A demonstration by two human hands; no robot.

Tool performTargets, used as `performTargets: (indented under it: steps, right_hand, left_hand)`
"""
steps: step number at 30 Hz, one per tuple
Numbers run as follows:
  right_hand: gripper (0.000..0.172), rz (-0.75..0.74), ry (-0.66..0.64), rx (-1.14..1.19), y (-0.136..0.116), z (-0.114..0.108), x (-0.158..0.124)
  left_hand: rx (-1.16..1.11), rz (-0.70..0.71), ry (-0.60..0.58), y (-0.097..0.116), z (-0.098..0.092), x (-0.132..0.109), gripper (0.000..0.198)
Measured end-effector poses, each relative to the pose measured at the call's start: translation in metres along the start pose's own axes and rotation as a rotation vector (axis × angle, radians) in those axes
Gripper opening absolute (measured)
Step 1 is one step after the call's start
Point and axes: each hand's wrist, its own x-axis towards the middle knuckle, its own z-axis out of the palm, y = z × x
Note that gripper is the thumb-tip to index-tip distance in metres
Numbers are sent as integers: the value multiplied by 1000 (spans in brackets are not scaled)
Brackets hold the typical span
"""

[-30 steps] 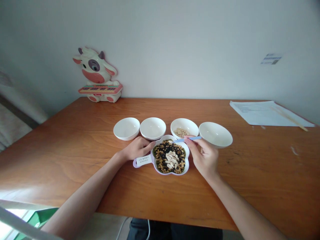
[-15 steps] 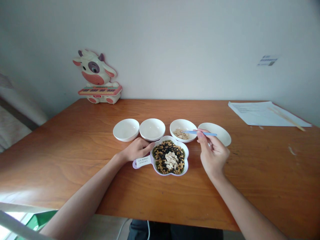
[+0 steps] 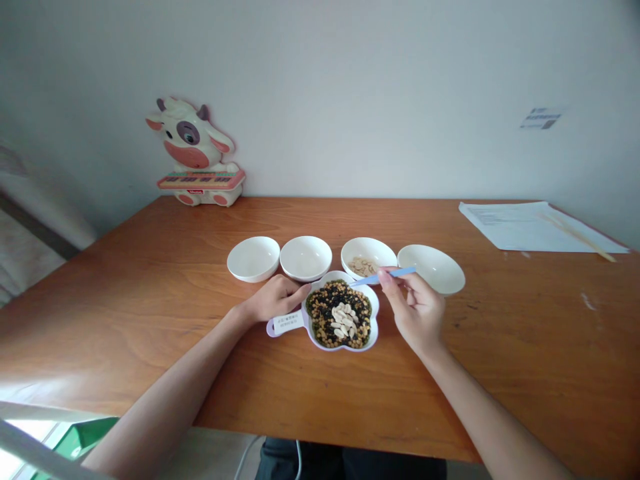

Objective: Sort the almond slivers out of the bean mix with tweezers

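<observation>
Desk [image 3: 300, 393] status: blue tool [image 3: 403, 272] back at the dish [image 3: 374, 325]

1. Layout. Pale wall [image 3: 350, 100] behind; toy cow [image 3: 195, 157] at the far left of the desktop, papers [image 3: 515, 230] at the far right. Four white bowls stand in a row. The third bowl from the left [image 3: 383, 252] contains pale, flat pieces [image 3: 361, 266]. The flower-shaped dish sits in front of the row, its handle [image 3: 289, 323] pointing left. It contains yellow and black grains with a heap of pale pieces [image 3: 344, 320] on top.

2. Change. Half a second ago the tool tip was at the third bowl; it is now over the far edge of the dish. The right hand [image 3: 417, 313] has moved inward with it. The dish and the heap show no clear shift.

3. Hands. Right: thumb and fingers pinched around the tool. Left hand [image 3: 273, 300]: lying on the desk, its thumb side touching the dish rim near the handle; whether it grips or only steadies cannot be told.

4. Meaning. The tool is judged to be at the delivery end of a bowl-to-dish pass. Whether the tip carries a piece is too small to tell. Pieces remaining in the bowl suggest the transfer is incomplete.
</observation>
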Motion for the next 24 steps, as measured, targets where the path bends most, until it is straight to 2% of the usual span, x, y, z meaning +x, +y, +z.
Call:
performTargets:
  steps: [4,14,18,24]
  right_hand:
    - [9,-30,-76,-12,2,0,-3]
    - [8,-144,-92,-136,-1,3,-5]
    - [10,-151,-137,-133,0,8,-11]
    - [12,-124,-188,-96,2,10,-16]
  left_hand:
    - [-7,-6,6,1,1,0,59]
    - [-40,-4,-19,-5,3,-1,60]
    - [-77,2,-32,-3,0,-1,59]
    - [-250,-78,-143,1,-7,0,65]
